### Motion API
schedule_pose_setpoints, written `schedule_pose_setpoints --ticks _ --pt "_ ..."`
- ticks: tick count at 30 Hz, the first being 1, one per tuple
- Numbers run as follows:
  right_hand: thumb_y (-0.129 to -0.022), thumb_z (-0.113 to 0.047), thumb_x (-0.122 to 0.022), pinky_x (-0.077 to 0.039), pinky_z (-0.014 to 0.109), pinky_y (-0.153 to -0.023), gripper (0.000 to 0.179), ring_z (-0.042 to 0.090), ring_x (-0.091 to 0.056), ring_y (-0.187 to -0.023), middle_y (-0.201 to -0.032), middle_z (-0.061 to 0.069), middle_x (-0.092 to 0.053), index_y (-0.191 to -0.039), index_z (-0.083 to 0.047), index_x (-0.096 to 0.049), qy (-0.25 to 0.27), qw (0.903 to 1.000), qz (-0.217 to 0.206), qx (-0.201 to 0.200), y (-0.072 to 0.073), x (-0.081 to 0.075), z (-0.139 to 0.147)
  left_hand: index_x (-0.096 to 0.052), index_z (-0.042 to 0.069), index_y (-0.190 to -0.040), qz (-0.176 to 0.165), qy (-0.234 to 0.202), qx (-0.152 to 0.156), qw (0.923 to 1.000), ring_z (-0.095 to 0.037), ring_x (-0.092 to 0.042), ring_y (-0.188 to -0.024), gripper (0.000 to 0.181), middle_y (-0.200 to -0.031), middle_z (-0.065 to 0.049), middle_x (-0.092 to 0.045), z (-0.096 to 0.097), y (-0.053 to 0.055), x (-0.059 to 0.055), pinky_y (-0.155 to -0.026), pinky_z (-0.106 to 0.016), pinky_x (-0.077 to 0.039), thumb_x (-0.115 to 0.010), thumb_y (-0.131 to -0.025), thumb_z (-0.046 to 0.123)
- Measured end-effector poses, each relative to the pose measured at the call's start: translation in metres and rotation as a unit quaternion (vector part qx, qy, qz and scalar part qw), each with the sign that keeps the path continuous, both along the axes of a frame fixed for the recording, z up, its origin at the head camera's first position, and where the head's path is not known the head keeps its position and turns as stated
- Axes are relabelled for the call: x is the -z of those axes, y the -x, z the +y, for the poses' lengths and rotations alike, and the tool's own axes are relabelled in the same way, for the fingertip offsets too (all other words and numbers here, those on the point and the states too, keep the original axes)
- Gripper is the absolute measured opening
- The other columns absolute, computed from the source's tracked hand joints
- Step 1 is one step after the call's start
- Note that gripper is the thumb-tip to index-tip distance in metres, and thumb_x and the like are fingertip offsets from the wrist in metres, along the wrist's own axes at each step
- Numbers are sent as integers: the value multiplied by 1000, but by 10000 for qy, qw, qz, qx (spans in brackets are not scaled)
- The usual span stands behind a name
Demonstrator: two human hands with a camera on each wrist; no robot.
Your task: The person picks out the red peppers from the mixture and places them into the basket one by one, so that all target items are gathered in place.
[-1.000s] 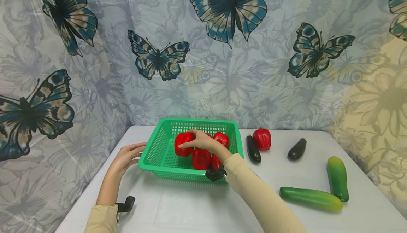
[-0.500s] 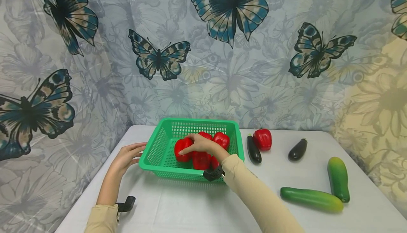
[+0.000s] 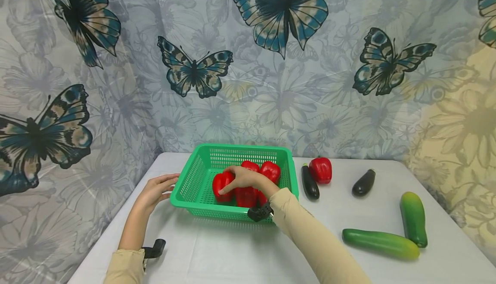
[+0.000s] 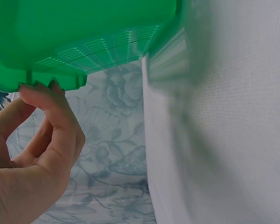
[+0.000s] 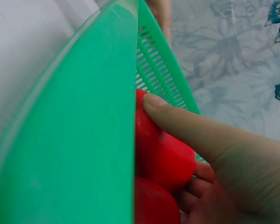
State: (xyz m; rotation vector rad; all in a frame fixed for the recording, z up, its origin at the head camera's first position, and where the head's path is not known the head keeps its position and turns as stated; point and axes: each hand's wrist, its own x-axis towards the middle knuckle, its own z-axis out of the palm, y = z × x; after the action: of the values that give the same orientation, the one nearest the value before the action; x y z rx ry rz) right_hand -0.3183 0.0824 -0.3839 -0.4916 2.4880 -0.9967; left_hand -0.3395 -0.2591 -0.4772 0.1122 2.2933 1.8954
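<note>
A green plastic basket (image 3: 186, 198) with slotted walls holds several red bell peppers. My right hand (image 3: 245, 177) reaches into it from the right and grips a red bell pepper (image 3: 219, 185) at the left of the group, low in the basket. The right wrist view shows the thumb lying on top of that bell pepper (image 5: 165, 154) and the other fingers at its far side. At the basket's left end, my left hand (image 3: 153, 191) touches the outer rim with bent, relaxed fingers; in the left wrist view the fingertips (image 4: 56, 86) meet the rim's lip.
Right of the basket, a slim eggplant (image 3: 310, 183) lies beside a red bell pepper (image 3: 320, 170). Farther right are a rounder eggplant (image 3: 364, 183) and two green zucchini (image 3: 381, 243) with yellowish ends. A butterfly-patterned cloth (image 3: 263, 111) hangs behind the white table (image 3: 217, 254).
My right hand has lowered the bell pepper into the basket and toward its near side, uncovering another bell pepper behind. My left hand has stayed at the rim.
</note>
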Motion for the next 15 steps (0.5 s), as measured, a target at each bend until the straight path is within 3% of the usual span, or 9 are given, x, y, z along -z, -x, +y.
schedule_pose_setpoints --ticks 4,12,14,15 --pt "-78 -36 -81 -51 45 -96 74 23 -50 -119 -135 6 -54 -140 -15 -48 -70 9999 48 -108 0 0 -1 -62 16 -133 -21 89 -51 9999 -13 -66 -99 55 -121 4 -65 5 -8 -10 -81 -30 -58 -68 -89 48" --pt "-79 -34 -81 -50 43 -100 73 25 -50 -125 -139 8 -52 -140 -10 -47 -303 9988 148 -342 -1 2 -5 -53 4 -139 -246 279 -250 9990 -8 -65 -95 60 -118 5 -64 27 -38 -53 -84 -27 -57 -65 -93 40" --pt "-80 -33 -80 -49 43 -103 73 26 -48 -130 -142 9 -51 -141 -9 -47 -341 9984 142 -429 -2 2 -6 -53 4 -139 -303 264 -330 9986 -7 -65 -94 58 -116 6 -64 29 -41 -57 -83 -26 -56 -65 -94 38" --pt "-80 -32 -80 -47 43 -105 73 27 -47 -132 -143 9 -50 -141 -8 -47 -343 9983 133 -460 -2 2 -6 -53 6 -139 -307 260 -312 9987 -8 -65 -95 59 -118 5 -64 25 -33 -47 -84 -27 -56 -65 -93 41"
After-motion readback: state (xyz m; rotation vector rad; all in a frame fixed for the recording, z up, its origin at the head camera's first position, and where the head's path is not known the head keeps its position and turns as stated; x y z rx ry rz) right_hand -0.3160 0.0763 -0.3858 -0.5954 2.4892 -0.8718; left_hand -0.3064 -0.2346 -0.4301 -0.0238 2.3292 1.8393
